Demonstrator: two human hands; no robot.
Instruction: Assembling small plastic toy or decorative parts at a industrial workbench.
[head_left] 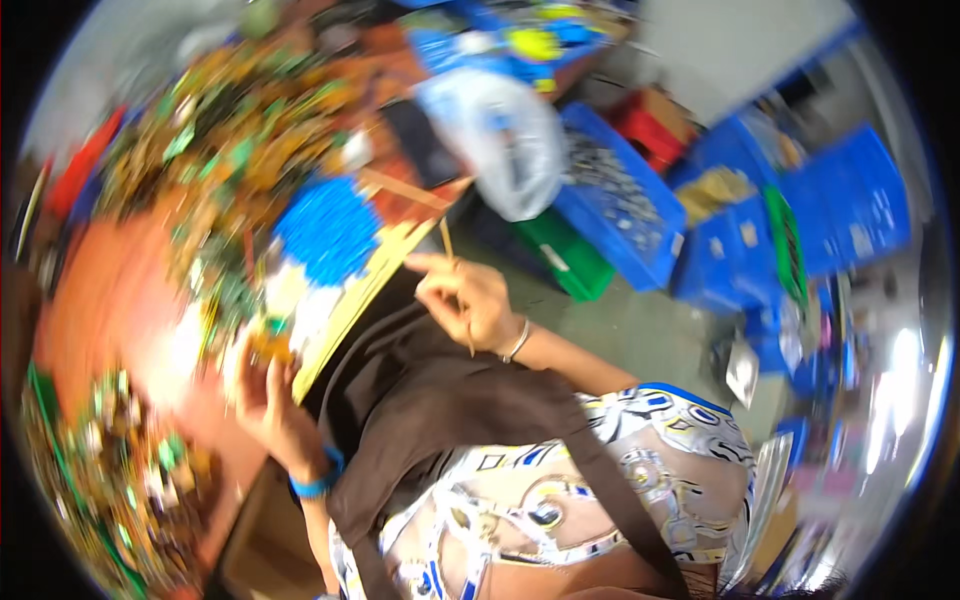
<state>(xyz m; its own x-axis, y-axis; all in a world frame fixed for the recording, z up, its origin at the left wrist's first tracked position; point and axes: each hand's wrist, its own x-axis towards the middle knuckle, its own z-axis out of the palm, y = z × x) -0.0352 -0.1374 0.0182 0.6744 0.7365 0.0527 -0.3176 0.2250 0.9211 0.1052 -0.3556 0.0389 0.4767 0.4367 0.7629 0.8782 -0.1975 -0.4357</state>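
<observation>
My left hand [265,405], with a blue band at the wrist, is over the near edge of the reddish table. Its thumb and fingers close around a small orange-brown piece [272,346] with a bit of green; blur hides its exact kind. Beyond it lies a blue pile of small pieces [328,230] that I cannot make out singly. To the right, past the table's yellow edge [350,322], my right hand [470,303] is closed around a thin tan stick [447,238]. One end of the stick points away from me, and the other shows below the palm.
A large heap of orange, brown and green pieces [250,110] covers the far table. A similar heap [125,470] sits near left. Right of the table stand a white plastic bag [505,140], a blue bin of small grey parts [640,235], a green crate [575,262] and more blue bins [845,205].
</observation>
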